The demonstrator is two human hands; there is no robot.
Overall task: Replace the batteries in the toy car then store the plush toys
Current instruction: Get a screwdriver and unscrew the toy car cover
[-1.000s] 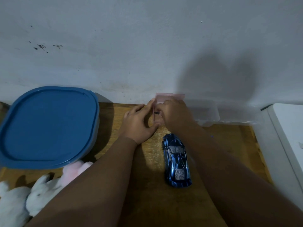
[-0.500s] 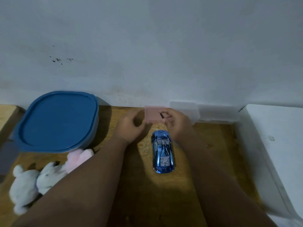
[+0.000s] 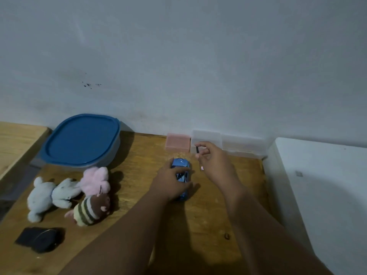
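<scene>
Now, at your left, three plush toys lie touching on the wooden table (image 3: 139,167): a white bunny plush (image 3: 47,195), a pink fluffy plush (image 3: 95,179) and a brown striped plush (image 3: 89,210). Behind them stands a blue-lidded plastic tub (image 3: 81,139). Your left hand (image 3: 170,183) curls over the shiny blue toy car (image 3: 181,165) and grips it on the tabletop. Your right hand (image 3: 214,163) pinches a thin dark tool (image 3: 197,150) just beside the car's front, in front of a small pink plastic box (image 3: 177,143).

One wide-angle head-worn view looks forward and down over the brown wooden surface (image 3: 135,171), close above it. It faces the pale painted wall (image 3: 178,56) behind.
</scene>
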